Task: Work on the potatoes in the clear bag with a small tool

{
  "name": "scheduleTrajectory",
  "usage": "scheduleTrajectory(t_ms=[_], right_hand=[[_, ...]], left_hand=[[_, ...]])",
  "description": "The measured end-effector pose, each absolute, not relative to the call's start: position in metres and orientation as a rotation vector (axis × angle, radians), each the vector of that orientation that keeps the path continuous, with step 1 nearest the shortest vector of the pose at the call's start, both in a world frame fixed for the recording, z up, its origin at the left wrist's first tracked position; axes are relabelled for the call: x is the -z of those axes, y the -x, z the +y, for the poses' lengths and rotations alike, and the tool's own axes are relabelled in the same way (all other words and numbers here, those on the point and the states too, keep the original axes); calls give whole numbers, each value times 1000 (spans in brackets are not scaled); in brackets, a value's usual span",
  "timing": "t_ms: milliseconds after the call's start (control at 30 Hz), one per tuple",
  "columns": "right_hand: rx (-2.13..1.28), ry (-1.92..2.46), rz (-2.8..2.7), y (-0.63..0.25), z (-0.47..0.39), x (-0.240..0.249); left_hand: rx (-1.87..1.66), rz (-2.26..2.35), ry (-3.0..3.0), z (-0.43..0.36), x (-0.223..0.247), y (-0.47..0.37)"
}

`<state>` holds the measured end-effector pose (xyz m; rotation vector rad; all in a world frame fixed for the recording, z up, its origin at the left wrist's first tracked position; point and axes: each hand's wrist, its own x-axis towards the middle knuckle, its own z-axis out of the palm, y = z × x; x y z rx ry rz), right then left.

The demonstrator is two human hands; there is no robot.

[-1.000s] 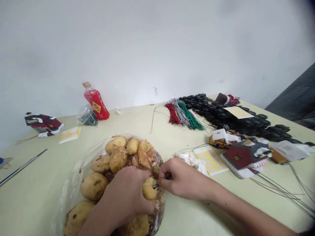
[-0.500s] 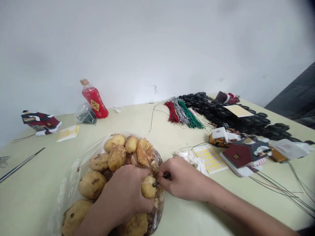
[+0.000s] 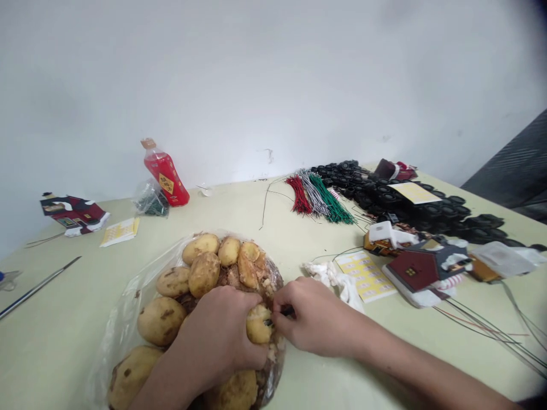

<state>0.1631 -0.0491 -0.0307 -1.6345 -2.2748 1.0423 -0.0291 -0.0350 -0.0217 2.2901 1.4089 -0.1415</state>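
Observation:
My left hand [image 3: 216,333] is wrapped around a potato [image 3: 257,329] whose right side is cut into, over the clear plastic bag [image 3: 122,310]. From the right, my right hand [image 3: 310,316] pinches a small dark tool [image 3: 268,322]. Its dark tip sits in the potato's cut side, while the fingers hide most of the rest. Several whole potatoes [image 3: 161,322] lie on the bag, some with brown spots. Near its far side is a partly peeled or cut potato [image 3: 248,265] beside brownish scraps and pale crumbs.
At the back left stands a red-labelled bottle [image 3: 167,176] by a small bag [image 3: 150,199]. A pointed metal tool [image 3: 40,286] lies far left. To the right are crumpled tissue [image 3: 335,282], a sticker sheet [image 3: 366,276], model houses [image 3: 427,267], wire bundles [image 3: 318,196] and black round parts [image 3: 397,202].
My right hand has shifted slightly left and turned, and the tool's tip in the potato now shows at a different angle. The left hand keeps its grip in place.

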Motion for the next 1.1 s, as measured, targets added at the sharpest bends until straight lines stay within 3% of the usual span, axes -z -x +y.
scheduleTrajectory(t_ms=[167, 333, 467, 600, 733, 1100], right_hand=[[-1169, 1541, -2232, -165, -47, 30], [-1046, 1641, -2266, -164, -46, 29], [-1156, 1533, -2247, -164, -46, 30], [-1040, 1599, -2256, -165, -44, 31], [-1213, 1483, -2196, -165, -44, 32], [-1133, 1532, -2235, -165, -44, 30]], left_hand=[[183, 1418, -2291, -34, 21, 28], [215, 1427, -2320, -34, 22, 27], [196, 1407, -2311, -35, 21, 28], [158, 1410, -2322, -36, 21, 28], [167, 1403, -2293, -36, 21, 28], [184, 1418, -2282, -35, 21, 29]])
